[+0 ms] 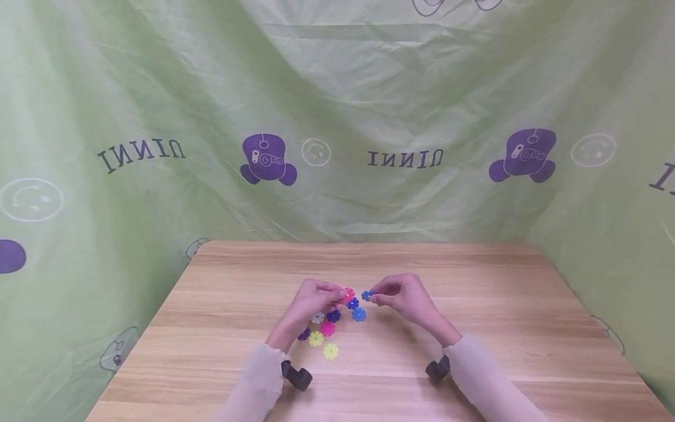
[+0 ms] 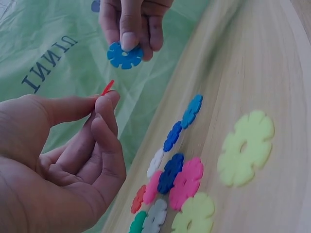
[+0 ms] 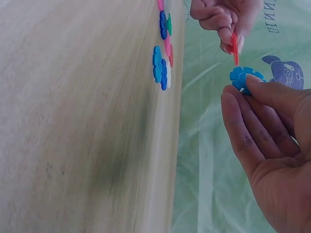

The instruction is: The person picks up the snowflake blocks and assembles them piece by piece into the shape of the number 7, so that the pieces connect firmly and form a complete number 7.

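Observation:
Above the table, my left hand (image 1: pixel 312 302) pinches a thin red snowflake disc (image 2: pixel 108 87) between thumb and fingertips. Facing it, my right hand (image 1: pixel 410 298) holds a light blue snowflake disc (image 3: pixel 239 76) by its edge, with the notched rim sticking out. A small gap separates the two discs in both wrist views. Below the hands lie more notched discs: a light blue one (image 1: pixel 358 315), a dark blue one (image 1: pixel 333 315), a pink one (image 1: pixel 327 329) and two pale yellow ones, the nearer (image 1: pixel 330 351) lying apart.
Partly behind the left hand in the head view, green (image 2: pixel 138 222) and grey (image 2: pixel 155 216) discs show in the left wrist view. The wooden table (image 1: pixel 474 363) meets a green printed cloth (image 1: pixel 337 199) behind and at the sides. Each wrist wears a black camera mount (image 1: pixel 297 376).

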A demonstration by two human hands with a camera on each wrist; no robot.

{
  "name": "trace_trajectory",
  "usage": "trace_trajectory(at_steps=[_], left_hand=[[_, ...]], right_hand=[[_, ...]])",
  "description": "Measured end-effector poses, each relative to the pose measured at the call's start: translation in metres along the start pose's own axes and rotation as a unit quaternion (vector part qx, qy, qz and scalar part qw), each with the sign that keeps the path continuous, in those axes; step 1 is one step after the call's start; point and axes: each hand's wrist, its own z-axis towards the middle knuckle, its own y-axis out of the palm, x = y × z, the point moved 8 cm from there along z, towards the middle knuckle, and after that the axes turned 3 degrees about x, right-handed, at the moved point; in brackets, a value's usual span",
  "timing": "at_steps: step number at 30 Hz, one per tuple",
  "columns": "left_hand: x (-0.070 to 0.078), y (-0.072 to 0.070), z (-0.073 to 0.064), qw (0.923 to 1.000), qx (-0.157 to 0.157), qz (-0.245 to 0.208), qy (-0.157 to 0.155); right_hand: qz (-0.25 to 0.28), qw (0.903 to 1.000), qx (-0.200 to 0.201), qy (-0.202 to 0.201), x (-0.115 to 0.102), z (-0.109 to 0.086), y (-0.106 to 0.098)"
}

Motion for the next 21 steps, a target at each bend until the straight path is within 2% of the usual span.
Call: trace_trajectory(at_steps=[5,12,21], left_hand=[[-0.001,0.007,0.002,0.9999,-0.002,-0.016,-0.002],[0.002,0.017,0.003,0.9987,-0.021,-0.046,0.012],[0.000,0.021,0.004,0.9979,-0.003,-0.065,0.000]], right_hand=[[0.008,1.0000,0.000,-0.004,-0.001,-0.001,0.002],[0.015,0.9998,0.006,-0.008,-0.001,-0.002,0.003],[0.011,0.9998,0.017,-0.008,-0.003,-0.002,0.006]])
